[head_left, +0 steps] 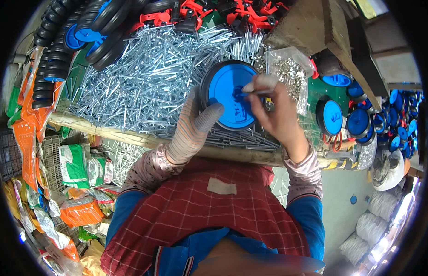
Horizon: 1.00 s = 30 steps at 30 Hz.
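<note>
We hold a small black-tyred wheel with a blue plastic hub (232,94) upright over the bench, its flat blue face turned toward us, so its axle line runs from us away into the pile behind it. Our left hand (195,126), in a striped knit glove, grips the tyre at its lower left edge, thumb lying over the rim onto the blue face and the other fingers hidden behind, closed round the wheel. Our bare right hand (273,110) comes in from the right and sits over the wheel's right side; its thumb and fingertips are pinched together on a thin metal pin (253,91) that lies nearly level, its tip pointing left at the hub centre. The pin's tip is at or just touching the middle of the blue face; we cannot tell whether it has entered a hole. The right hand is the nearer one to the hub centre.

Under the wheel lies a deep heap of long silvery steel pins (149,78) spread across a wooden-edged workbench (108,131). A clear bag of small shiny metal fittings (292,73) sits just right of the wheel. Finished blue-hubbed wheels (361,119) crowd the right side, black tyres (53,50) stack at upper left, red plastic parts (200,11) along the top, and orange and green packets (76,184) litter the floor to the left
</note>
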{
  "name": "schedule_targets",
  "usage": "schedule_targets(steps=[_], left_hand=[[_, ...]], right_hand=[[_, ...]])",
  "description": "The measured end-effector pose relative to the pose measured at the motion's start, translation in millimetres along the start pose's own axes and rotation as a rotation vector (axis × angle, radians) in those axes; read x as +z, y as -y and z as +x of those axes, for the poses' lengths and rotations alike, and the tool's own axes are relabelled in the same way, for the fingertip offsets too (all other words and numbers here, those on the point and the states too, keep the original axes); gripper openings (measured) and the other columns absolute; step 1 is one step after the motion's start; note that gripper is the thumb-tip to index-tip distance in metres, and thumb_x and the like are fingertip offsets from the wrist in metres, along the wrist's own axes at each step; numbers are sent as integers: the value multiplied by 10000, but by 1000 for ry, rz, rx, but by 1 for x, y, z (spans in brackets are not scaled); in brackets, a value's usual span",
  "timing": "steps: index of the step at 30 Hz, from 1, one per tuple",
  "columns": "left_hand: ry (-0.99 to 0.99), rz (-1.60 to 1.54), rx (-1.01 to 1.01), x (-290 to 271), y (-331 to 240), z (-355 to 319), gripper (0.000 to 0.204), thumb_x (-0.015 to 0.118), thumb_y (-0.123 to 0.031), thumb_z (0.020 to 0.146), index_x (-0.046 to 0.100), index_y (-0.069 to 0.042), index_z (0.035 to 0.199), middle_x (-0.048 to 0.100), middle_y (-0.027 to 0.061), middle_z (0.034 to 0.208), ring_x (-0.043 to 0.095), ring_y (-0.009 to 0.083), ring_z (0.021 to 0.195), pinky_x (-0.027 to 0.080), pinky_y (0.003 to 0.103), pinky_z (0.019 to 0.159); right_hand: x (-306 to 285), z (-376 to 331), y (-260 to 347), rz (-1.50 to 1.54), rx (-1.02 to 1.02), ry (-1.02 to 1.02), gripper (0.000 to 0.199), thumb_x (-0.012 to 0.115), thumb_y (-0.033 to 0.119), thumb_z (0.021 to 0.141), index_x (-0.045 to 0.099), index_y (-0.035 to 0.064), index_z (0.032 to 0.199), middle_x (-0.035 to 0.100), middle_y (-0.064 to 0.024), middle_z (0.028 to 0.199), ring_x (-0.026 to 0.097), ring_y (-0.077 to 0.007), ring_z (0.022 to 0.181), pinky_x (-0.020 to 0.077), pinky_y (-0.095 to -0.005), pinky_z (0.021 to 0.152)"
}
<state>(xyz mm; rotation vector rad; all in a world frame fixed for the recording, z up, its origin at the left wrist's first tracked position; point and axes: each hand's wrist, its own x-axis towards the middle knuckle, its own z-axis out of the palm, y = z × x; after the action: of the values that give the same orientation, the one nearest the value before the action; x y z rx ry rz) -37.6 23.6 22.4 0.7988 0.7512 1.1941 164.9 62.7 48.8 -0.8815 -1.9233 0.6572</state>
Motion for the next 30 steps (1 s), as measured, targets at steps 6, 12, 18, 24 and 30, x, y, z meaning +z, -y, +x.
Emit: schedule_targets(steps=[6, 12, 18, 24, 30], left_hand=[[-22, -28, -35, -16, -11, 8, 480, 628, -253, 942, 432, -30, 1319, 548, 109, 1249, 517, 178, 1150, 420, 339, 1010], [153, 619, 172, -22, -16, 4, 592, 773, -215, 830, 446, -18, 1282, 632, 161, 1047, 664, 257, 935, 547, 383, 814], [190, 1096, 473, -29, 6, 0, 732, 892, -239, 679, 464, -54, 1244, 635, 159, 923, 683, 327, 730, 565, 385, 611], [310, 376, -168, -34, 9, -9, 443, 712, -407, 845, 616, 22, 892, 659, 129, 836, 651, 216, 758, 545, 354, 703], [397, 364, -226, -10, -7, -5, 391, 685, -357, 868, 621, 25, 818, 649, 166, 823, 643, 302, 755, 532, 405, 661]], right_hand=[[-16, 62, -35, -145, -14, -26, 460, 699, 254, 892, 560, 34, 1271, 652, -183, 1051, 658, -331, 866, 533, -412, 764], [19, 136, -135, -906, 488, 163, 806, 630, 643, 828, 417, -11, 1247, 697, -216, 866, 699, -398, 790, 548, -469, 690], [28, 130, -146, -877, 454, 51, 617, 656, 401, 871, 398, 10, 1272, 701, -213, 874, 695, -415, 796, 543, -493, 681], [-28, 31, -26, -309, 493, 15, 463, 738, 98, 827, 515, -50, 1205, 701, -142, 892, 650, -167, 791, 502, -300, 725], [-44, -18, 3, -76, 534, 68, 320, 748, 36, 789, 614, -20, 1074, 699, -124, 886, 653, -155, 804, 515, -298, 745]])
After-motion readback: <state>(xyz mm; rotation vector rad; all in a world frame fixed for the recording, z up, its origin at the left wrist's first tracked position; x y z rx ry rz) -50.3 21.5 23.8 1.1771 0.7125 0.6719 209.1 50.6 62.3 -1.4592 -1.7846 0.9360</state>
